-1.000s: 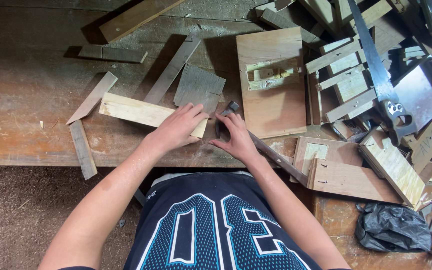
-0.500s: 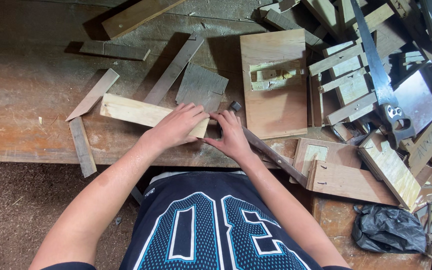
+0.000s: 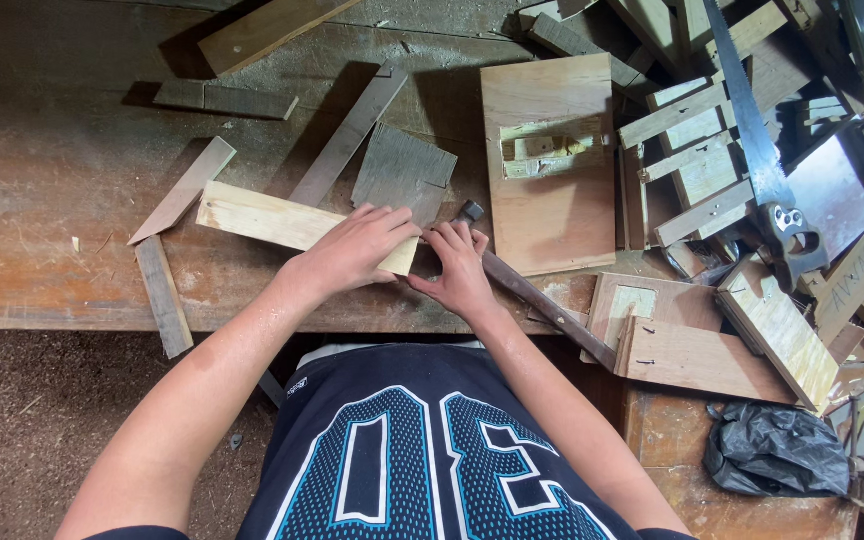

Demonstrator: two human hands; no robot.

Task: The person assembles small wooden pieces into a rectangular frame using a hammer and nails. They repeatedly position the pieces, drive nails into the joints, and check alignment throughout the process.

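- Both my hands work at the near edge of the worn wooden workbench (image 3: 42, 200).
- My left hand (image 3: 352, 250) lies flat, fingers spread, pressing down on the right end of a pale wooden board (image 3: 272, 222).
- My right hand (image 3: 460, 272) sits just beside it, fingers curled at the board's end; whether it grips anything, I cannot tell.
- A hammer (image 3: 537, 292) lies under that wrist.
- A handsaw (image 3: 760, 160) rests among wood scraps toward the right edge.

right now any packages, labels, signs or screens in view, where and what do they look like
Black plastic bag: crumpled, lower right on the bench.
Handwritten marking on a pale wood offcut: dark scrawl, far right beside the handsaw.
Large white and teal numerals on the person's dark jersey: bottom centre.
No screens or signs.
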